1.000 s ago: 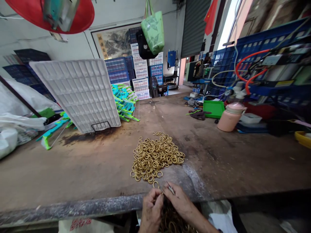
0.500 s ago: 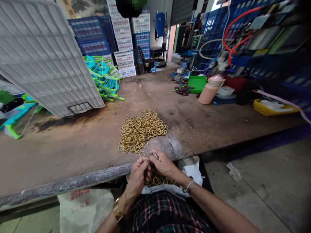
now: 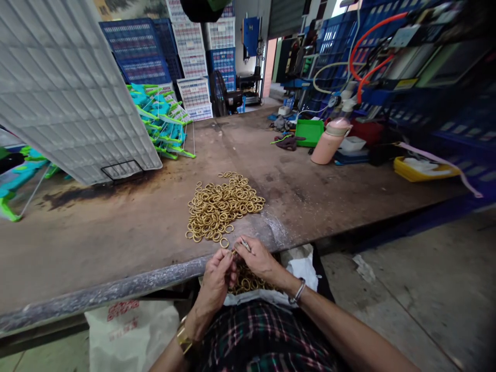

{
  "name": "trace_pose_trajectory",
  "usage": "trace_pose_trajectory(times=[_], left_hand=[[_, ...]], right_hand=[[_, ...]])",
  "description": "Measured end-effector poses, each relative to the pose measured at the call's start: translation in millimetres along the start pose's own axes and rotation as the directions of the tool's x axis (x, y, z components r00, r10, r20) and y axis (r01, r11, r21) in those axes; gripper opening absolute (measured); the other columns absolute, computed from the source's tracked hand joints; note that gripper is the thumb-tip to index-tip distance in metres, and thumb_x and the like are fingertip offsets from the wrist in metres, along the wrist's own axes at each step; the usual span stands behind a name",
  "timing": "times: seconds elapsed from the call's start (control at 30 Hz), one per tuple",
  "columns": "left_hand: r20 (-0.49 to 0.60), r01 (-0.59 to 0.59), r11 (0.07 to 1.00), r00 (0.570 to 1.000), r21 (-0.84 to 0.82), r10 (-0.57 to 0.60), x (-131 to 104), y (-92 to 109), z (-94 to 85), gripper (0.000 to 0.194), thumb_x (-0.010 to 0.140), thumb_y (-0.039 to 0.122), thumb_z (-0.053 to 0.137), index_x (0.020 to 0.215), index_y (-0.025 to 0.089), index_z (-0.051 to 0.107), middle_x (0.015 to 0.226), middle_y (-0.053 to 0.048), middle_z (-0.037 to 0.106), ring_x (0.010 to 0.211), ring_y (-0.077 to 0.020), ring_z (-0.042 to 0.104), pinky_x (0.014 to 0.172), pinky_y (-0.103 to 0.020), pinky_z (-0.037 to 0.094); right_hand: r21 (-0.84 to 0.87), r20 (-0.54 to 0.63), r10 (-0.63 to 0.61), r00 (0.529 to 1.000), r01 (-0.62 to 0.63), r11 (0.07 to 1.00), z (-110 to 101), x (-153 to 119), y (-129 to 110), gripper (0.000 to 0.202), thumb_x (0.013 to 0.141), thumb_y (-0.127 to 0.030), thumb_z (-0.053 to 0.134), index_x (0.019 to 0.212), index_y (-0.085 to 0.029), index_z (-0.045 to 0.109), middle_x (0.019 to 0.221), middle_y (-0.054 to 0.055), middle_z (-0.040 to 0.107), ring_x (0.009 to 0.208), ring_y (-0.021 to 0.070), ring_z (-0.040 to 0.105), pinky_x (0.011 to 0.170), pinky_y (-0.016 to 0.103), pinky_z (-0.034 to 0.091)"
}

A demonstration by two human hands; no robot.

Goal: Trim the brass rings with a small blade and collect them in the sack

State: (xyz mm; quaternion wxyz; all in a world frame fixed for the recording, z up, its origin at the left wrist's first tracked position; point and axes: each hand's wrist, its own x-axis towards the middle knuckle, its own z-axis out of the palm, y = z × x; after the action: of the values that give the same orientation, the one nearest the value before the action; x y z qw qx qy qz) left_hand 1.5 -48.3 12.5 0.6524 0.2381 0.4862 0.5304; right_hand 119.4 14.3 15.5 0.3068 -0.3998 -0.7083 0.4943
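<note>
My left hand (image 3: 217, 274) is closed in a pinch at the table's front edge, on what looks like a brass-coloured ring (image 3: 233, 252), mostly hidden by the fingers. Against its fingertips, my right hand (image 3: 259, 261) is closed round a small grey metal tool (image 3: 245, 244); only one end shows, so its kind is unclear. Just beyond the fingers lies a single ring (image 3: 224, 243), and behind it a loose pile of brass-coloured rings (image 3: 222, 206). Below my hands, on my lap, a white bag (image 3: 306, 271) holds many more rings (image 3: 248, 281).
A grey ribbed panel (image 3: 81, 93) leans on the left, beside turquoise and green plastic parts (image 3: 165, 124). Toward the right stand a pink bottle (image 3: 329, 144), a green tray (image 3: 309, 133) and a yellow tray (image 3: 422, 170). A printed bag (image 3: 132, 336) hangs below the table edge.
The camera view has shifted slightly, so the whole scene sits a little further left and up. Both hands stay together in nearly the same pose.
</note>
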Motion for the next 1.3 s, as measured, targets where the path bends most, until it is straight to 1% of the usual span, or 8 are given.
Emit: trace_pose_trajectory(times=[0.17, 0.27, 0.5, 0.87, 1.0, 1.1, 1.2, 1.3], left_hand=[[0.028, -0.002, 0.999, 1.000, -0.043, 0.003, -1.7, -1.6, -3.6, 0.029, 0.072, 0.041, 0.063, 0.071, 0.019, 0.044, 0.055, 0.007, 0.048, 0.041, -0.0044, 0.042, 0.038, -0.016, 0.025], [0.027, -0.022, 0.998, 0.999, -0.064, 0.023, -2.7, -1.6, -4.7, 0.029, 0.072, 0.040, 0.063, 0.071, 0.019, 0.043, 0.056, 0.007, 0.049, 0.041, -0.0049, 0.042, 0.038, -0.016, 0.026], [-0.001, -0.050, 0.998, 0.999, -0.027, 0.050, -3.3, -0.4, -5.1, 0.029, 0.071, 0.042, 0.062, 0.071, 0.019, 0.045, 0.055, 0.007, 0.049, 0.041, -0.0057, 0.043, 0.039, -0.017, 0.027], [-0.009, -0.174, 0.968, 0.984, 0.183, 0.179, -3.7, -5.3, -13.9, 0.030, 0.074, 0.044, 0.060, 0.066, 0.018, 0.049, 0.053, 0.005, 0.048, 0.045, -0.0064, 0.041, 0.044, -0.018, 0.031], [0.063, -0.171, 0.971, 0.985, 0.167, 0.163, -16.2, 2.9, -4.4, 0.030, 0.073, 0.043, 0.062, 0.063, 0.017, 0.049, 0.051, 0.004, 0.047, 0.043, -0.0062, 0.039, 0.043, -0.019, 0.030], [0.120, -0.102, 0.995, 0.988, 0.022, 0.098, -21.5, 10.7, 5.9, 0.031, 0.070, 0.042, 0.064, 0.063, 0.018, 0.047, 0.052, 0.004, 0.048, 0.041, -0.0058, 0.039, 0.039, -0.019, 0.028], [0.087, 0.014, 0.984, 0.996, -0.178, 0.002, -17.2, 14.4, 8.8, 0.033, 0.071, 0.043, 0.063, 0.064, 0.018, 0.043, 0.056, 0.005, 0.048, 0.040, -0.0042, 0.037, 0.036, -0.017, 0.023], [0.034, 0.040, 0.968, 0.999, -0.246, -0.033, -10.4, 12.1, 2.1, 0.033, 0.073, 0.042, 0.061, 0.065, 0.016, 0.043, 0.062, 0.003, 0.053, 0.041, -0.0029, 0.037, 0.036, -0.016, 0.023]], right_hand=[[-0.020, 0.001, 0.027, 1.000, -0.027, 0.999, -0.9, -2.8, 1.2, 0.022, 0.086, -0.026, 0.037, 0.076, -0.016, 0.053, 0.060, -0.003, 0.050, 0.057, 0.0095, 0.045, 0.057, 0.020, 0.036], [-0.180, -0.003, 0.006, 1.000, -0.006, 0.984, -1.6, -6.8, 4.0, 0.017, 0.083, -0.018, 0.038, 0.084, -0.017, 0.055, 0.061, -0.003, 0.052, 0.056, 0.0101, 0.046, 0.057, 0.020, 0.034], [-0.538, 0.159, -0.065, 0.985, 0.142, 0.831, 2.6, -13.4, 9.8, 0.019, 0.073, -0.007, 0.043, 0.084, -0.018, 0.055, 0.070, 0.000, 0.057, 0.064, 0.0126, 0.048, 0.059, 0.022, 0.029], [-0.637, 0.240, 0.022, 0.971, 0.140, 0.758, 2.3, -10.5, 5.3, 0.028, 0.071, -0.007, 0.041, 0.094, -0.017, 0.054, 0.079, 0.005, 0.063, 0.068, 0.0148, 0.054, 0.060, 0.024, 0.030], [-0.741, 0.143, 0.127, 0.982, 0.021, 0.672, -2.0, -4.5, 6.5, 0.027, 0.074, -0.007, 0.038, 0.095, -0.014, 0.054, 0.080, 0.008, 0.064, 0.066, 0.0158, 0.056, 0.058, 0.025, 0.030], [-0.773, 0.064, 0.141, 0.988, -0.040, 0.633, -4.6, 4.3, 8.9, 0.026, 0.075, -0.006, 0.038, 0.095, -0.014, 0.053, 0.081, 0.008, 0.064, 0.068, 0.0164, 0.057, 0.058, 0.025, 0.031], [-0.754, -0.014, 0.085, 0.996, -0.066, 0.653, -2.0, 17.7, 9.9, 0.025, 0.077, -0.009, 0.041, 0.099, -0.015, 0.051, 0.088, 0.008, 0.064, 0.074, 0.0166, 0.057, 0.062, 0.025, 0.033], [-0.750, -0.082, 0.044, 0.996, -0.091, 0.655, 4.8, 33.9, 10.2, 0.021, 0.082, -0.018, 0.043, 0.101, -0.016, 0.049, 0.098, 0.009, 0.062, 0.083, 0.0178, 0.057, 0.066, 0.025, 0.034]])
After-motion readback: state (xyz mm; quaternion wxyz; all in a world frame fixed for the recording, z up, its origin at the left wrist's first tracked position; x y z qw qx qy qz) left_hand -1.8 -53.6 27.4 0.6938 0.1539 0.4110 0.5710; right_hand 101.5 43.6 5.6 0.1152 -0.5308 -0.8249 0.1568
